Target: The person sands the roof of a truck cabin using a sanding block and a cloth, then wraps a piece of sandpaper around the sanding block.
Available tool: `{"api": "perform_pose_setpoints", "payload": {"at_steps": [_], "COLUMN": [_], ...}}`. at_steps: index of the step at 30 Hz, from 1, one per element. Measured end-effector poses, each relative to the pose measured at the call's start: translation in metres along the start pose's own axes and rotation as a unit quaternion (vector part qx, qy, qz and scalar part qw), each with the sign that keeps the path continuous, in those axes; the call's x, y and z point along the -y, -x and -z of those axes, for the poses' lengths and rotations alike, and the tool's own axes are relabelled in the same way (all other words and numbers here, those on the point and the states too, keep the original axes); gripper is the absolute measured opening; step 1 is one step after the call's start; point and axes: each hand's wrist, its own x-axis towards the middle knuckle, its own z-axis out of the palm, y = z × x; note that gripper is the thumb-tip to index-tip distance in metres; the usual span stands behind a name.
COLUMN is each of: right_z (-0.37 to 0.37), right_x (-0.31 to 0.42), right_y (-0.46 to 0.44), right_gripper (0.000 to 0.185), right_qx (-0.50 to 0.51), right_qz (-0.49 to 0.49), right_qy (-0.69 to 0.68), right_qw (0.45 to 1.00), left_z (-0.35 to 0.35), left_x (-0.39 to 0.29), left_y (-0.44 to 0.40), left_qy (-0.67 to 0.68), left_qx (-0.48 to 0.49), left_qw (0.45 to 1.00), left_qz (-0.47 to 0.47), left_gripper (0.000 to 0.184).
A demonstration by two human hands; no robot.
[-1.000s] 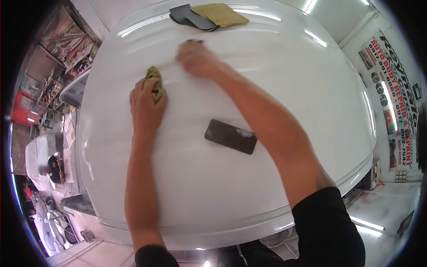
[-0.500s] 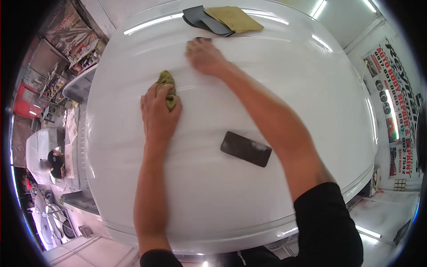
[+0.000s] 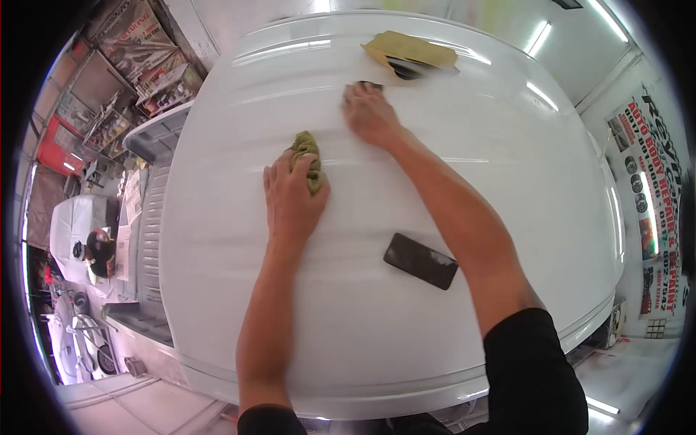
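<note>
My left hand [image 3: 296, 196] is closed around a crumpled olive-green cloth [image 3: 304, 148], resting on a glossy white vehicle roof [image 3: 348, 312]. Farther forward and to the right, my right hand [image 3: 371, 114] presses down on the same surface. Its fingers are bent over a small dark pad [image 3: 371, 85], of which only a black edge shows past the blurred fingertips. A black smartphone [image 3: 420, 261] lies on the roof beside my right forearm. Beyond the right hand sit tan-backed sheets [image 3: 413, 49], curled, with a dark underside showing; they look like sandpaper.
On the left is a grey truck bed [image 3: 151, 239]. A person in a dark top [image 3: 100, 254] is near a covered vehicle [image 3: 76, 225]. Shelves with cans [image 3: 109, 134] line the back left. A printed banner [image 3: 649, 196] hangs on the right wall.
The view has shifted, so the scene sits farther right and lower. My right hand has slid slightly right over the roof. The sheets have curled, the grey flap no longer spread leftward.
</note>
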Motion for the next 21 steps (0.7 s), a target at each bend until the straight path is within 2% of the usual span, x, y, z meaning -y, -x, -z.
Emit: {"api": "perform_pose_setpoints", "payload": {"at_steps": [2, 4, 6, 7, 8, 10, 12, 13, 14, 15, 16, 18, 20, 21], "right_z": [-0.012, 0.069, 0.007, 0.046, 0.08, 0.032, -0.015, -0.061, -0.035, -0.002, 0.006, 0.001, -0.022, 0.016], "right_x": [-0.028, -0.057, -0.2, -0.212, -0.205, -0.19, -0.114, -0.059, -0.001, 0.035, 0.054, -0.013, -0.14, -0.185], "right_y": [-0.001, 0.047, 0.091, 0.117, 0.128, 0.11, 0.034, 0.032, 0.014, -0.01, -0.007, 0.01, 0.07, 0.11], "right_gripper": [0.039, 0.04, 0.04, 0.04, 0.04, 0.042, 0.041, 0.039, 0.04, 0.04, 0.034, 0.032, 0.027, 0.032], "right_qx": [-0.041, 0.056, 0.003, -0.003, -0.008, 0.026, 0.161, -0.221, -0.129, 0.06, 0.027, 0.045, -0.116, -0.144], "right_qz": [0.059, -0.05, -0.005, -0.078, -0.146, -0.056, -0.041, 0.069, 0.088, 0.107, 0.031, 0.108, -0.027, -0.003], "right_qy": [-0.064, -0.05, 0.209, 0.08, -0.05, 0.034, 0.054, 0.038, -0.001, -0.047, -0.085, -0.1, -0.264, -0.041], "right_qw": [0.995, 0.996, 0.978, 0.994, 0.988, 0.998, 0.985, 0.972, 0.988, 0.991, 0.996, 0.988, 0.957, 0.989], "left_z": [-0.003, 0.001, 0.001, 0.001, 0.003, 0.001, 0.001, -0.001, -0.004, -0.006, -0.005, -0.006, -0.005, -0.007], "left_x": [0.003, -0.002, 0.0, -0.001, -0.002, 0.0, -0.002, -0.002, 0.001, 0.003, 0.002, -0.004, -0.005, -0.004], "left_y": [-0.003, -0.001, -0.002, -0.003, -0.003, 0.006, -0.002, -0.004, -0.002, -0.001, -0.003, 0.001, 0.005, 0.003], "left_qy": [0.01, 0.015, 0.027, 0.021, 0.015, 0.002, -0.02, -0.012, -0.005, 0.001, 0.009, 0.04, 0.015, 0.007], "left_qx": [0.014, 0.024, 0.022, 0.013, 0.001, -0.002, -0.007, -0.012, -0.008, -0.009, -0.008, 0.004, 0.005, -0.002], "left_qw": [1.0, 0.999, 0.999, 1.0, 1.0, 1.0, 1.0, 1.0, 1.0, 1.0, 1.0, 0.999, 1.0, 1.0], "left_qz": [-0.003, 0.016, 0.01, -0.004, -0.013, -0.012, -0.017, -0.014, -0.014, -0.01, -0.005, 0.015, 0.015, 0.01], "left_gripper": [0.037, 0.037, 0.037, 0.036, 0.035, 0.035, 0.034, 0.036, 0.037, 0.038, 0.038, 0.039, 0.035, 0.035]}}
